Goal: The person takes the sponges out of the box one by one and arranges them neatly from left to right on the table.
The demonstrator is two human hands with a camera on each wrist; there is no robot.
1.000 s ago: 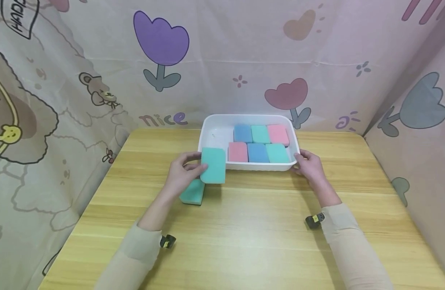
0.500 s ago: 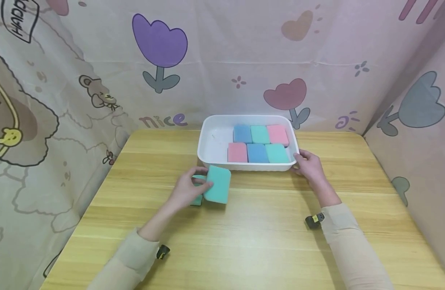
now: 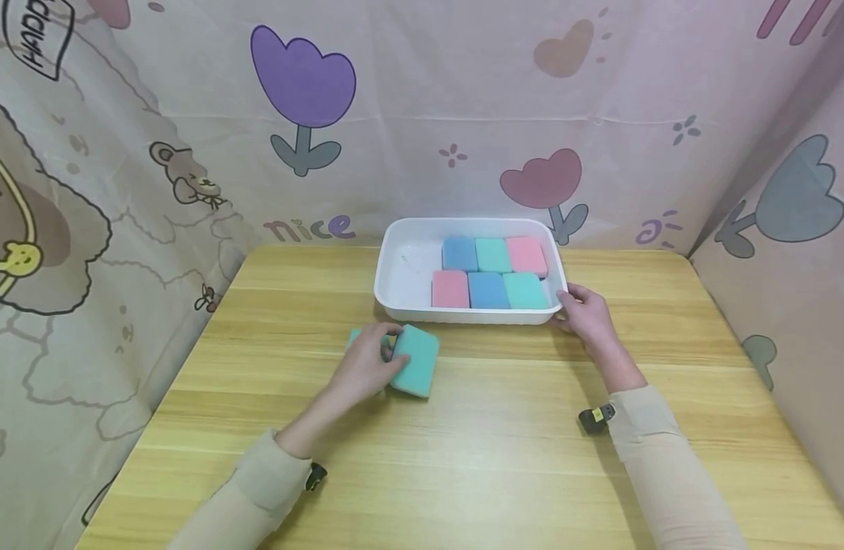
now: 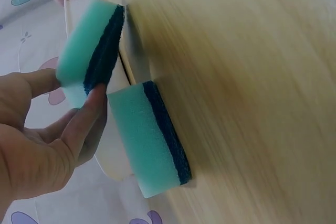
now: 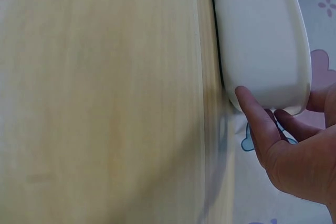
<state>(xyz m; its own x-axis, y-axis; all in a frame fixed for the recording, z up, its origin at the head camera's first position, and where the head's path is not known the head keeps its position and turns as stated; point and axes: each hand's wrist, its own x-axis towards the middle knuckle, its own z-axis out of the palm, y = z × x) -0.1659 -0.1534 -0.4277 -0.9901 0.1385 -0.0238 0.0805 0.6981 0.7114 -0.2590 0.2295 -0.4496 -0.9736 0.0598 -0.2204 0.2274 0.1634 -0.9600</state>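
Observation:
My left hand pinches a green sponge between thumb and fingers, just in front of the white plastic tray. The left wrist view shows this sponge tilted, with its dark scouring layer facing the table. A second green sponge lies on the table beside it, scouring side down; in the head view my left hand covers most of it. At the tray's right end my right hand grips the corner, with a finger along the outer wall in the right wrist view.
Inside the tray two rows of sponges stand toward the right: blue, pink and green. The tray's left part shows bare white floor. A printed curtain hangs behind the wooden table.
My left hand has brought the green sponge from the tray's front left edge down toward the table, tilting it on the way. The right hand and the tray have stayed in place.

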